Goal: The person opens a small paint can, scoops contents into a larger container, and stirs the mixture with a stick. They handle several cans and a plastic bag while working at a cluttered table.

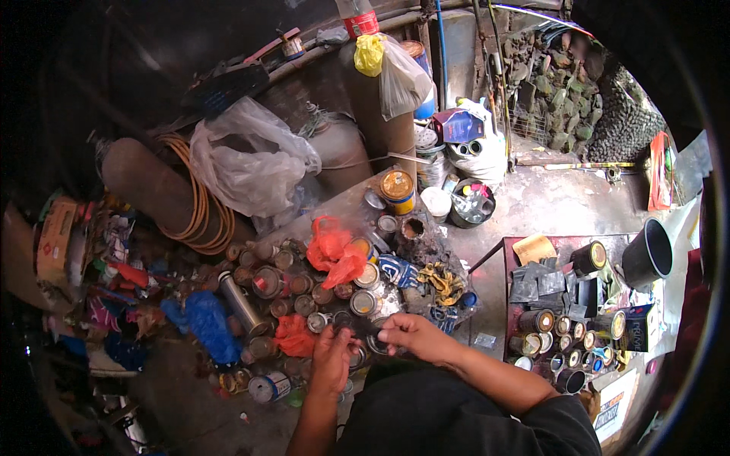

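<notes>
Plastic, rusty tin and rough cloth pretty much cover this bench. A thin crinkled red bag sits bunched over the round paint cans, and a smoother blue bag slumps off to the left, near a shiny metal cylinder lying on a slant. Past the cans there's a patterned blue-and-white cloth and a wrinkly mustard rag. Smooth orange hose loops against a big rounded tank.

Now the hands: the left hand is half curled, thumb and fingers close together, and the right hand has its thumb and forefinger nearly meeting. A small dark thing shows in the gap between them, just beside both sets of fingertips and above the near cans (too blurry to name, sorry). Can't tell whether either hand actually has hold of it.

Containers: a yellow-and-blue can stands at the far end with a brown-stained top, next to an open tin with a reddish-brown inside. A black tub on the floor holds clear plastic and some colorful bits. On the red table, more small cans crowd together, with a tilted black bucket behind.
</notes>
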A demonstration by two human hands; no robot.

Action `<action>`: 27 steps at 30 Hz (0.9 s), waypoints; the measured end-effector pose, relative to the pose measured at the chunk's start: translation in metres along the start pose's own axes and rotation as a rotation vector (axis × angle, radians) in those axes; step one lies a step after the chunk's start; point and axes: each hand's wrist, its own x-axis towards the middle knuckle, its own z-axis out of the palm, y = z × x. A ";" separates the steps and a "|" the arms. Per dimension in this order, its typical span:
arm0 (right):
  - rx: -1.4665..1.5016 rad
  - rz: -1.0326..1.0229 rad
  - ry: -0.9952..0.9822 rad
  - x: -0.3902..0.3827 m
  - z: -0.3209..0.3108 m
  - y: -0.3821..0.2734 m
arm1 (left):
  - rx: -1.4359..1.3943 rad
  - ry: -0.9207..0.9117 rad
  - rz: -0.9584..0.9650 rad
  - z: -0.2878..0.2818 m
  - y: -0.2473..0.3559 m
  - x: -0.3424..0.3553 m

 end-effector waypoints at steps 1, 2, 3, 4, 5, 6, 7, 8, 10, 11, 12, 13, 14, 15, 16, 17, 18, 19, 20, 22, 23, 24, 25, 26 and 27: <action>0.035 0.051 0.046 -0.008 -0.004 -0.002 | -0.008 0.036 0.025 0.004 0.000 -0.001; 0.050 0.048 0.043 -0.012 -0.007 -0.001 | -0.013 0.071 0.048 0.010 0.001 -0.001; 0.064 0.045 0.041 -0.015 -0.010 0.002 | -0.011 0.059 0.064 0.016 0.002 0.000; 0.079 0.042 0.039 -0.018 -0.012 0.006 | -0.009 0.046 0.081 0.022 0.003 0.000; 0.062 0.056 0.028 -0.019 -0.015 0.012 | -0.006 0.035 0.096 0.026 0.003 0.000; 0.071 0.033 0.037 -0.021 -0.017 0.013 | 0.024 0.022 0.105 0.030 0.001 0.001; 0.080 0.008 0.047 -0.024 -0.019 0.013 | 0.054 0.008 0.114 0.033 -0.002 0.002; 0.089 -0.017 0.052 -0.024 -0.019 0.010 | 0.087 -0.003 0.126 0.036 -0.003 0.003; -0.100 -0.170 0.218 -0.029 -0.012 -0.003 | 0.284 -0.035 0.130 0.044 -0.001 0.000; -0.197 -0.245 0.301 -0.031 -0.006 -0.013 | 0.380 -0.050 0.133 0.048 0.000 -0.002; -0.243 -0.236 0.262 -0.035 0.000 -0.023 | 0.408 -0.059 0.119 0.051 0.001 -0.005; -0.289 -0.227 0.220 -0.038 0.007 -0.033 | 0.435 -0.066 0.105 0.053 0.002 -0.008; -0.336 -0.222 0.190 -0.040 0.012 -0.039 | 0.462 -0.084 0.089 0.057 0.001 -0.008; -0.491 -0.273 0.197 -0.035 0.013 -0.033 | 0.460 -0.080 0.115 0.060 -0.002 -0.008; -0.421 -0.209 0.172 -0.030 0.009 -0.019 | 0.346 -0.037 0.129 0.061 -0.006 -0.007; -0.349 -0.152 0.150 -0.024 0.003 -0.003 | 0.236 0.000 0.146 0.065 -0.008 -0.006; -0.281 -0.093 0.119 -0.020 0.002 0.002 | 0.122 0.045 0.166 0.066 -0.009 -0.005; -0.128 -0.081 0.127 -0.021 0.004 0.002 | 0.044 0.085 0.154 0.067 -0.004 -0.004; -0.114 -0.053 0.097 -0.022 0.002 0.003 | -0.035 0.129 0.140 0.069 0.003 -0.004; -0.088 0.002 0.038 -0.025 -0.009 0.006 | -0.134 0.176 0.132 0.066 0.011 -0.004; -0.079 0.008 -0.003 -0.025 -0.012 0.008 | -0.154 0.180 0.138 0.064 0.013 -0.004; -0.070 0.014 -0.043 -0.024 -0.014 0.009 | -0.174 0.183 0.144 0.062 0.015 -0.004; -0.062 0.019 -0.082 -0.024 -0.015 0.010 | -0.190 0.198 0.164 0.066 0.016 -0.005; -0.101 -0.006 -0.041 -0.023 -0.015 0.011 | -0.123 0.219 0.175 0.065 0.016 -0.007; -0.141 -0.032 0.001 -0.023 -0.014 0.013 | -0.056 0.238 0.185 0.064 0.016 -0.008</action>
